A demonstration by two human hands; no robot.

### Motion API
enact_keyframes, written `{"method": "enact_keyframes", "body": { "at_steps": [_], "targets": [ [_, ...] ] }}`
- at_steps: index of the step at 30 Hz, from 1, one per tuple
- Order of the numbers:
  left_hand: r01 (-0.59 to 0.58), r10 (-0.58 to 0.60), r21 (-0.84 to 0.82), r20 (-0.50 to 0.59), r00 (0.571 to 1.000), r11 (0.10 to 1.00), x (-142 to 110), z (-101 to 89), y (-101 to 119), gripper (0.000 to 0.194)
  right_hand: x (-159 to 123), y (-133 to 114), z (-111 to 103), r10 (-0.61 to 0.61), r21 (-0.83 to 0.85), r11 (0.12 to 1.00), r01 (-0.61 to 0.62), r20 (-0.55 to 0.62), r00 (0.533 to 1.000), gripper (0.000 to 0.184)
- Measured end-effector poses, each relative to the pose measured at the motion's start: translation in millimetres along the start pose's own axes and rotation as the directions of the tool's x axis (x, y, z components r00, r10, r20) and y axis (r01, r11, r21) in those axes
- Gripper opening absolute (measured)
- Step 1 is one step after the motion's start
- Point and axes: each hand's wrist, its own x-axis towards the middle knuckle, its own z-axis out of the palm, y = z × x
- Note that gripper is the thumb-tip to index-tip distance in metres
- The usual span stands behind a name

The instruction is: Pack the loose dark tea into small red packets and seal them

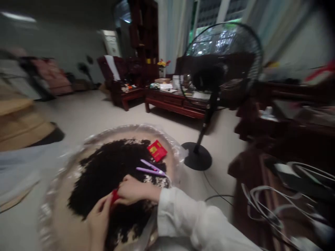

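Here, red item (pixel 114 196) is gripped btwn L hand (pixel 101 211) & R hand (pixel 131 190), both closed on it, details blurred, held over dark pile (pixel 104 170) on plastic-edged tray (pixel 61 198), purple tool (pixel 151 171) & red packet (pixel 156 152) seen just beyond R hand, fan (pixel 206 77) set nr tray.

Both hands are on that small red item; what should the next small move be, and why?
Probably free the right hand and reach for the purple tool, while the left hand holds the red item. The tool lies open just beyond the right hand, and the item, though partly hidden, seems small enough for one hand.
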Motion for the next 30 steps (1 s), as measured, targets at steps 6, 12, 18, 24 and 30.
{"method": "enact_keyframes", "body": {
  "at_steps": [6, 12, 18, 24, 30],
  "targets": [
    [-0.267, 0.26, 0.106, 0.073, 0.963, 0.958, -18.7, 7.1, 23.1, 0.042, -13.2, 15.2, 0.1, 0.06, 0.273, 0.961, -0.037, -0.075, 0.995, 0.03],
    [-0.557, 0.575, 0.543, 0.157, 0.803, 0.629, -37.5, 13.5, 29.7, 0.054, -15.9, 8.8, -4.3, 0.227, 0.44, 0.866, -0.237, 0.077, 0.971, 0.043],
    [-0.472, 0.504, 0.537, 0.098, 0.858, 0.699, -38.5, 15.7, 18.5, 0.048, -16.3, 1.2, 0.0, 0.127, 0.564, 0.816, -0.125, 0.035, 0.991, 0.049],
    [-0.17, 0.24, 0.336, -0.177, 0.955, 0.926, -35.4, 14.6, 12.4, 0.044, -31.7, 26.0, -0.1, 0.362, 0.749, 0.652, -0.118, -0.17, 0.917, 0.05],
    [-0.025, 0.097, 0.229, -0.311, 0.945, 0.973, -32.8, 14.7, 14.2, 0.05, -61.2, 29.5, 52.1, 0.589, 0.247, 0.762, -0.598, 0.116, 0.799, 0.118]
  ]
}}
